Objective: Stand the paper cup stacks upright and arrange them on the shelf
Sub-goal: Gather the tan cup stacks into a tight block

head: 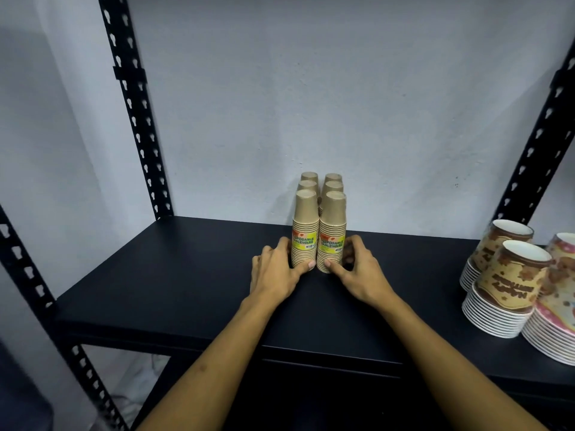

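Note:
Several brown paper cup stacks stand upright, bottoms up, in two rows running back toward the wall on the black shelf. The front left stack and the front right stack each carry a yellow-green label. My left hand cups the base of the front left stack, thumb across its front. My right hand cups the base of the front right stack the same way. The stacks behind are mostly hidden, only their tops showing.
Printed paper cup stacks with white rims stand at the right end of the shelf. Black perforated uprights frame the shelf on the left and on the right. A pale wall lies just behind the stacks.

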